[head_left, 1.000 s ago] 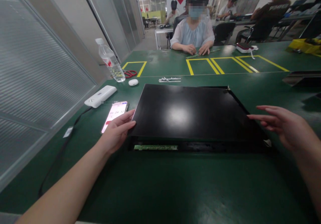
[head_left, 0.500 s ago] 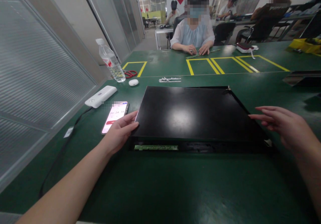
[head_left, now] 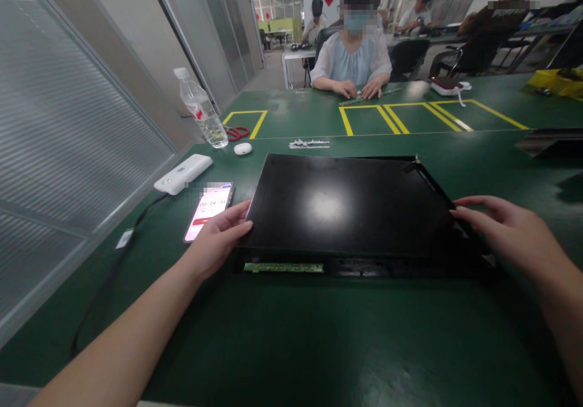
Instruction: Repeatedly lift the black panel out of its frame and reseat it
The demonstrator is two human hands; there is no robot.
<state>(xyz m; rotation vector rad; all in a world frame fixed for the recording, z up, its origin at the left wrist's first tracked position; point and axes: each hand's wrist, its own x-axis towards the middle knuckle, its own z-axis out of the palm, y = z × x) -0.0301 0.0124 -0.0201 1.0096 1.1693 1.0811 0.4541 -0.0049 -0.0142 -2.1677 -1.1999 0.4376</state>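
A glossy black display panel [head_left: 373, 206] lies in a black frame [head_left: 392, 268], a little askew, so the frame shows along its back, right and front sides. My left hand [head_left: 218, 237] pinches the panel's left edge between thumb and fingers. At the opposite side, my right hand [head_left: 501, 225] has its thumb and fingertips closed on the panel's right edge, beside the frame's rim. A narrow green circuit board [head_left: 283, 268] shows along the front, below the panel.
Left of the panel are a phone [head_left: 209, 211], a white power bank [head_left: 183, 174] with a black cable, a white earbud case [head_left: 243, 149], red-handled scissors [head_left: 237, 133] and a water bottle [head_left: 203, 109]. Behind it lie white scraps [head_left: 308, 144]. A co-worker [head_left: 353, 61] sits across the green table.
My right hand has moved slightly left and closed its fingers on the panel's right edge. My left hand keeps its hold.
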